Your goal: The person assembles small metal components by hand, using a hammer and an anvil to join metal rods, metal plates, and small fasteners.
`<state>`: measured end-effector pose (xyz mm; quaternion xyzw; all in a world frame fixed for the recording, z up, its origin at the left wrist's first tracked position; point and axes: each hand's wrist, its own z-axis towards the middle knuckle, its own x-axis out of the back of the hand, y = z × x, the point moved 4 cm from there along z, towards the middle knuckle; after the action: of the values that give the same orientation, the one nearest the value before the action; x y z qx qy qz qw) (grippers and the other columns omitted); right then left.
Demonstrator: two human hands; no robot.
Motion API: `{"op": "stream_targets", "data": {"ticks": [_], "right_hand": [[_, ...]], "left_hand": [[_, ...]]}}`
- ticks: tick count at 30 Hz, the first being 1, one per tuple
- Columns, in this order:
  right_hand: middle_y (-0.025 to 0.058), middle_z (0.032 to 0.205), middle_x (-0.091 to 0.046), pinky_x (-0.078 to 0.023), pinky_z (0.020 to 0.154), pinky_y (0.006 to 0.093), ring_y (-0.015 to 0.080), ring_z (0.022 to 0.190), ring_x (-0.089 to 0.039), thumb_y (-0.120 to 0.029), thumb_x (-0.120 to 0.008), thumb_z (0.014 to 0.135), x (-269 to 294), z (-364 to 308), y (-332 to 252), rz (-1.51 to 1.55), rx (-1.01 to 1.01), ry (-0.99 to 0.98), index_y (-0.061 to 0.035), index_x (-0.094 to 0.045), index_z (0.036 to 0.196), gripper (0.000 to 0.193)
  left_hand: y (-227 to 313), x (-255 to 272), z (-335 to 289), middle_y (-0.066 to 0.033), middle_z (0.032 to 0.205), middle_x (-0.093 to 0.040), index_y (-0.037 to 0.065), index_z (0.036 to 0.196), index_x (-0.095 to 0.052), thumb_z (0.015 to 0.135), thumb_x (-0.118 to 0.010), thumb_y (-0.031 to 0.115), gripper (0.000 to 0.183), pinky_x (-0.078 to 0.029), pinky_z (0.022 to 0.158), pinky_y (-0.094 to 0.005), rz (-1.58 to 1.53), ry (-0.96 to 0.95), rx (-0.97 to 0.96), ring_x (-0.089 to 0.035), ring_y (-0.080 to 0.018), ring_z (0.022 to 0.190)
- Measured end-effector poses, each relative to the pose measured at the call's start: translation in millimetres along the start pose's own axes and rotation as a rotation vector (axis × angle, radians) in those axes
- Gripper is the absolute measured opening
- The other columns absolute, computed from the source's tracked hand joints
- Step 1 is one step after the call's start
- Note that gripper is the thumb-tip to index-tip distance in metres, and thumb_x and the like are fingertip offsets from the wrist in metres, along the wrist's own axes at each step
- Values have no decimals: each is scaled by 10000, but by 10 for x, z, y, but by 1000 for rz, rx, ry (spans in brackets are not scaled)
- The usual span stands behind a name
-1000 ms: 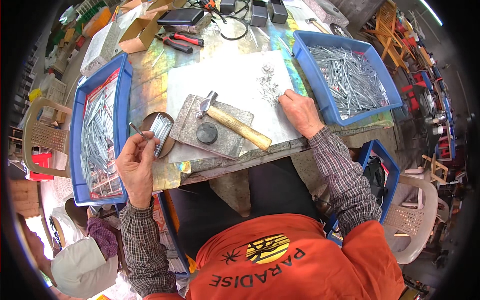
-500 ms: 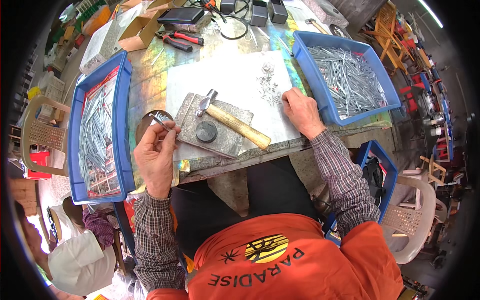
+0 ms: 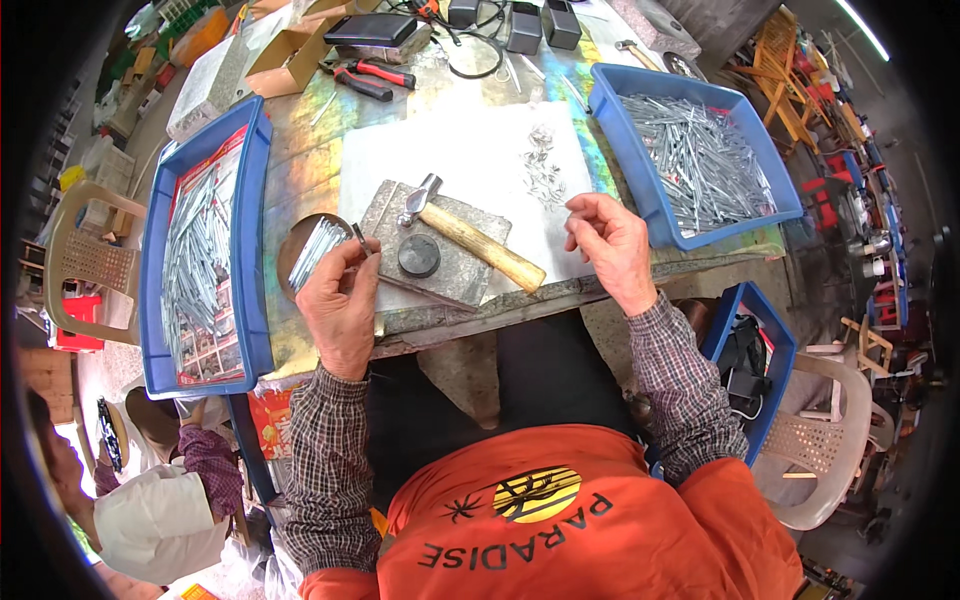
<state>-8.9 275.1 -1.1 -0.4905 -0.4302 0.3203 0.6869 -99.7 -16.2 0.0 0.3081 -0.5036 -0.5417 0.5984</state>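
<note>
My left hand (image 3: 340, 305) pinches a thin dark metal rod (image 3: 360, 238) upright between thumb and fingers, beside a stone block (image 3: 465, 255). On that block rest a hammer (image 3: 480, 245) with a wooden handle and a round black disc (image 3: 418, 256). Partly behind my left hand stands a round dish (image 3: 291, 243) of slim silvery rods (image 3: 318, 248). Off the right end of the hammer handle, my right hand (image 3: 615, 250) is raised over the white sheet's edge, fingers bent together; what they hold, if anything, cannot be made out. Small shiny metal bits (image 3: 543, 165) lie on the white sheet (image 3: 440, 140).
Blue trays of long metal rods flank the work, one on the left (image 3: 256, 250) and one on the right (image 3: 640, 190). Farther back lie red-handled pliers (image 3: 365, 85), a cardboard box (image 3: 285, 68) and cables. Another person (image 3: 165, 525) sits at the lower left.
My right hand has lifted away from the small metal bits, its fingers now turned more inward. My left hand has moved slightly right with the rod, which now stands more upright, uncovering the dish of rods.
</note>
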Motion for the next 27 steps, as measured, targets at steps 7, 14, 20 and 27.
{"op": "stream_targets", "data": {"ticks": [7,14,20,27], "right_hand": [[77,811,-640,-481,533,214,120,671,-633,12,-564,882,-117,-148,-173,245,-74,-84,72,-635,1029,174],[64,833,-632,-471,525,209,102,656,-633,18,-571,854,-196,-230,-373,206,-54,-77,46,-656,950,131],[62,848,-603,-480,573,215,107,680,-621,54,-561,829,-367,-336,-611,98,204,-136,29,-649,916,126],[96,903,-609,-473,546,207,113,696,-623,86,-566,832,-687,-468,-724,84,263,-223,30,-661,922,142]], "left_hand": [[78,41,-32,-31,830,-648,-50,1004,-655,845,-662,-7,165,-448,642,-177,-193,79,62,-555,-41,725],[229,8,-104,-99,863,-666,-81,1053,-609,879,-624,24,203,-494,657,-214,-364,-22,163,-605,-105,710],[241,-152,-201,-138,897,-672,-76,1061,-582,892,-609,37,206,-547,653,-241,-625,-84,269,-647,-149,756],[223,-265,-329,-153,940,-661,-47,1081,-570,901,-590,26,195,-577,669,-286,-883,-110,429,-659,-187,793]]}}
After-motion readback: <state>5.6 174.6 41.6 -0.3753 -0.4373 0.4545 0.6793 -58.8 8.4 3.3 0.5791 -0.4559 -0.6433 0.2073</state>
